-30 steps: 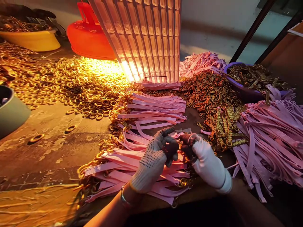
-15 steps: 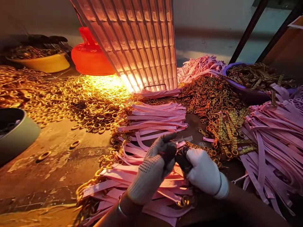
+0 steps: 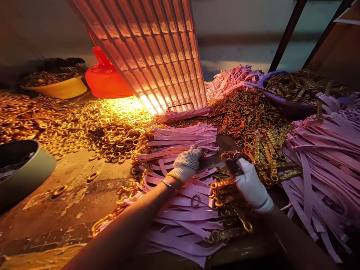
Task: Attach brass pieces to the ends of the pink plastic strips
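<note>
My left hand, in a dotted knit glove, reaches over the row of flat pink straps. Its fingers are curled down against the right part of the straps, and what they grip is hidden. To the right, my right hand wears a white glove with dark fingertips. Its thumb and fingers are pinched together; anything between them is too small to make out. Just below it, gold chain-like pieces lie at the ends of the nearer pink straps. A loose ring rests on these straps.
A red lamp lights a heap of gold rings beside a leaning ribbed panel. Gold linked pieces and more pink straps are piled at right. A purple basin, yellow basin and pale green container stand around.
My hands were together over the straps and have moved apart. The left went forward onto the farther straps, the right shifted right and slightly up. The view turned slightly.
</note>
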### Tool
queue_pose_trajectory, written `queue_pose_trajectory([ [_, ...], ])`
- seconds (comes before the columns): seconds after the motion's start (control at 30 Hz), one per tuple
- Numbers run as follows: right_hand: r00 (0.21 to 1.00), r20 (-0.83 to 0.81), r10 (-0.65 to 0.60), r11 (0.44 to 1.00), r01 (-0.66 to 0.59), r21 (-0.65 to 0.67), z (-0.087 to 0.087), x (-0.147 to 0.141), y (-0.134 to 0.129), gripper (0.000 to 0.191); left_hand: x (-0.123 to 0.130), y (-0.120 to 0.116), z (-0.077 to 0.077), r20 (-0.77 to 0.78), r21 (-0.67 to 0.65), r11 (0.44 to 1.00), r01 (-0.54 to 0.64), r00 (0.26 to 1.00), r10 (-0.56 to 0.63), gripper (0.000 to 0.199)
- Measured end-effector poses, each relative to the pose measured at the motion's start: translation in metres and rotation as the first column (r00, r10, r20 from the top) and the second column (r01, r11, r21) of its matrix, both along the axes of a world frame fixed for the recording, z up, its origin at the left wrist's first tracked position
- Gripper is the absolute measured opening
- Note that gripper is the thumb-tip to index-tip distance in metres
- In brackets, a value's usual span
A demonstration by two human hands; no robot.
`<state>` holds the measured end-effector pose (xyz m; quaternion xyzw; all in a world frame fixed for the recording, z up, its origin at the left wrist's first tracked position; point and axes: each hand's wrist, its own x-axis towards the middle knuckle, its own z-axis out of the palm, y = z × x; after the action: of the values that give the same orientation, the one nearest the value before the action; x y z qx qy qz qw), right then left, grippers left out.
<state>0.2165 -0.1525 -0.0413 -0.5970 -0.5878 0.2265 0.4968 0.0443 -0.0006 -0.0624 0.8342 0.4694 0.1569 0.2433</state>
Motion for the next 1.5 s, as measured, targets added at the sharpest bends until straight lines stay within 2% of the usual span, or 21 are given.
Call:
queue_pose_trajectory([
  [0.1, 0.992, 0.122, 0.034, 0.999, -0.032, -0.015, 0.004, 0.001, -0.002, 0.044, -0.010, -0.007, 0.002, 0.088, 0.006, 1.000, 0.027, 0.996, -0.027, 0.017],
  [0.17, 0.976, 0.210, 0.062, 0.998, -0.059, -0.021, 0.008, -0.001, -0.003, 0.045, -0.022, -0.016, 0.011, 0.152, -0.062, 0.998, 0.032, 0.988, -0.023, 0.016],
  [0.23, 0.949, 0.303, 0.092, 0.996, -0.091, -0.016, 0.013, -0.007, -0.003, 0.043, -0.035, -0.031, 0.023, 0.267, -0.292, 0.956, 0.032, 0.963, 0.049, 0.018],
  [0.3, 0.908, 0.400, 0.124, 0.992, -0.121, -0.033, 0.019, -0.016, -0.002, 0.040, -0.046, -0.050, 0.037, 0.404, -0.534, 0.841, 0.080, 0.898, 0.171, 0.020],
  [0.33, 0.881, 0.450, 0.143, 0.990, -0.133, -0.053, 0.022, -0.021, -0.001, 0.039, -0.050, -0.060, 0.044, 0.464, -0.605, 0.788, 0.117, 0.856, 0.229, 0.020],
  [0.43, 0.755, 0.626, 0.194, 0.980, -0.127, -0.150, 0.031, -0.040, 0.002, 0.030, -0.056, -0.084, 0.059, 0.553, -0.667, 0.722, 0.181, 0.770, 0.318, 0.030],
  [0.53, 0.575, 0.789, 0.218, 0.975, -0.097, -0.198, 0.036, -0.057, 0.002, 0.020, -0.060, -0.095, 0.060, 0.526, -0.700, 0.688, 0.189, 0.788, 0.319, 0.038],
  [0.57, 0.522, 0.826, 0.212, 0.977, -0.093, -0.192, 0.037, -0.061, 0.001, 0.019, -0.061, -0.096, 0.058, 0.502, -0.686, 0.705, 0.177, 0.817, 0.283, 0.038],
  [0.6, 0.477, 0.856, 0.197, 0.980, -0.092, -0.174, 0.036, -0.064, 0.000, 0.019, -0.062, -0.096, 0.055, 0.474, -0.640, 0.751, 0.160, 0.852, 0.223, 0.038],
  [0.67, 0.412, 0.899, 0.149, 0.989, -0.085, -0.125, 0.031, -0.067, -0.002, 0.018, -0.065, -0.094, 0.049, 0.409, -0.438, 0.888, 0.144, 0.911, 0.054, 0.036],
  [0.73, 0.378, 0.922, 0.087, 0.995, -0.078, -0.063, 0.023, -0.066, -0.004, 0.016, -0.066, -0.090, 0.044, 0.326, -0.194, 0.967, 0.167, 0.940, -0.097, 0.035],
  [0.8, 0.374, 0.927, 0.015, 0.996, -0.084, 0.018, 0.015, -0.064, -0.007, 0.017, -0.066, -0.086, 0.041, 0.280, -0.096, 0.969, 0.228, 0.940, -0.194, 0.033],
  [0.9, 0.383, 0.919, -0.095, 0.979, -0.129, 0.155, 0.003, -0.060, -0.012, 0.027, -0.063, -0.084, 0.040, 0.266, -0.166, 0.930, 0.328, 0.923, -0.278, 0.032],
  [0.97, 0.396, 0.912, -0.105, 0.972, -0.152, 0.177, -0.001, -0.057, -0.014, 0.036, -0.061, -0.086, 0.039, 0.264, -0.154, 0.923, 0.352, 0.915, -0.305, 0.025],
  [1.07, 0.421, 0.907, -0.032, 0.986, -0.135, 0.097, 0.001, -0.054, -0.017, 0.040, -0.061, -0.091, 0.035, 0.289, -0.087, 0.926, 0.367, 0.899, -0.329, 0.019],
  [1.13, 0.433, 0.901, 0.012, 0.995, -0.095, 0.032, 0.010, -0.053, -0.019, 0.041, -0.062, -0.093, 0.033, 0.358, -0.111, 0.909, 0.403, 0.869, -0.342, 0.019],
  [1.2, 0.443, 0.893, 0.083, 0.996, -0.076, -0.054, 0.024, -0.054, -0.022, 0.046, -0.064, -0.094, 0.032, 0.427, -0.179, 0.901, 0.394, 0.857, -0.290, 0.023],
  [1.27, 0.431, 0.885, 0.174, 0.985, -0.065, -0.162, 0.039, -0.055, -0.023, 0.050, -0.065, -0.096, 0.034, 0.462, -0.236, 0.917, 0.320, 0.868, -0.184, 0.033],
  [1.33, 0.401, 0.884, 0.240, 0.967, -0.018, -0.254, 0.049, -0.057, -0.023, 0.042, -0.063, -0.100, 0.037, 0.479, -0.241, 0.936, 0.256, 0.870, -0.115, 0.034],
  [1.4, 0.377, 0.888, 0.263, 0.955, 0.029, -0.295, 0.050, -0.057, -0.021, 0.026, -0.061, -0.106, 0.038, 0.493, -0.218, 0.949, 0.228, 0.865, -0.095, 0.032],
  [1.5, 0.336, 0.905, 0.262, 0.965, -0.075, -0.251, 0.038, -0.053, -0.018, 0.011, -0.059, -0.115, 0.031, 0.486, -0.189, 0.965, 0.184, 0.871, -0.071, 0.031],
])
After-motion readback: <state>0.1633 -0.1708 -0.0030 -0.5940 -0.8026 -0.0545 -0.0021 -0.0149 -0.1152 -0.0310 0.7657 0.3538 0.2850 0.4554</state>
